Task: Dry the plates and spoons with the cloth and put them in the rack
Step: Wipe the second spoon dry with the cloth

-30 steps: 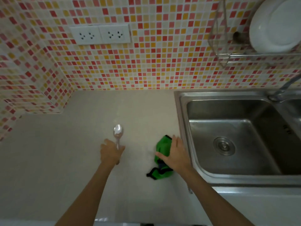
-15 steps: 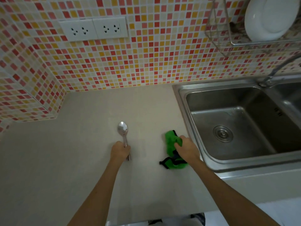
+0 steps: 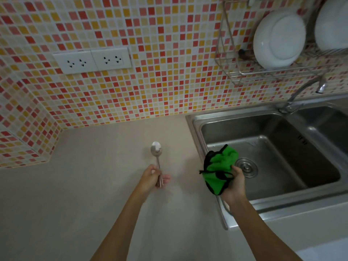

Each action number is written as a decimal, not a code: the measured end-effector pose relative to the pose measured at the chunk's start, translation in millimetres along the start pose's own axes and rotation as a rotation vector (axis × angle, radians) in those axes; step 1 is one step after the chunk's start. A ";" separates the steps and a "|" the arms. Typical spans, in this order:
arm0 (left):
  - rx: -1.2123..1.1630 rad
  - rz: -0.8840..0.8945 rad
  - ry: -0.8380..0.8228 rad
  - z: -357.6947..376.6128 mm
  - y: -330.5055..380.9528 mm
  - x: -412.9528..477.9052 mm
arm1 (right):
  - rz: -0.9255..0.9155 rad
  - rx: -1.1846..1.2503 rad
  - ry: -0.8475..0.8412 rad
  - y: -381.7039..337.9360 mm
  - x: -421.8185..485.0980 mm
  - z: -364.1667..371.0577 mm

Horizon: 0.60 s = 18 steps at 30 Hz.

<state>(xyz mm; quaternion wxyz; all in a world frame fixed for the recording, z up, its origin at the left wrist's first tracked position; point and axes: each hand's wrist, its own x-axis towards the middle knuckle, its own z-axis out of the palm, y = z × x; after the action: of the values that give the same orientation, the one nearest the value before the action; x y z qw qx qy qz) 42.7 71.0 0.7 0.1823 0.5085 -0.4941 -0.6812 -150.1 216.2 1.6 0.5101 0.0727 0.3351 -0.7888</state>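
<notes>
Holding: our left hand (image 3: 150,176), grip clenched on spoon (image 3: 157,157) handle above the surface (image 3: 75,185); our right hand (image 3: 234,183), grip grasping green cloth (image 3: 218,166) beside sink (image 3: 192,125); two plates (image 3: 278,38) in rack (image 3: 263,72).

Mosaic tile wall (image 3: 150,72) in red, orange and cream carries two white sockets (image 3: 92,60) above a beige counter (image 3: 66,194) beside a steel sink (image 3: 273,157).

no readable text, labels or numbers

The pale beige counter (image 3: 75,185) lies bare beside the steel sink (image 3: 263,157) set into it.
</notes>
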 end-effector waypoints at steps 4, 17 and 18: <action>0.033 0.113 -0.089 56.9 36.1 -12.9 | 0.018 0.153 -0.028 -34.9 16.5 -4.5; 0.271 0.437 -0.334 218.1 74.7 -23.5 | -0.027 0.132 -0.139 -134.6 50.8 13.9; 0.299 0.401 -0.350 224.7 75.7 -22.7 | -0.027 0.111 -0.198 -142.5 53.6 20.8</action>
<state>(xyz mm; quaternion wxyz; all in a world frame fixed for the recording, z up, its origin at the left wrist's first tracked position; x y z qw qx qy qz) -163.3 164.0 76.1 0.1483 0.2969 -0.7033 -0.6287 -292.0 199.5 57.9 0.5251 0.0181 0.2395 -0.8164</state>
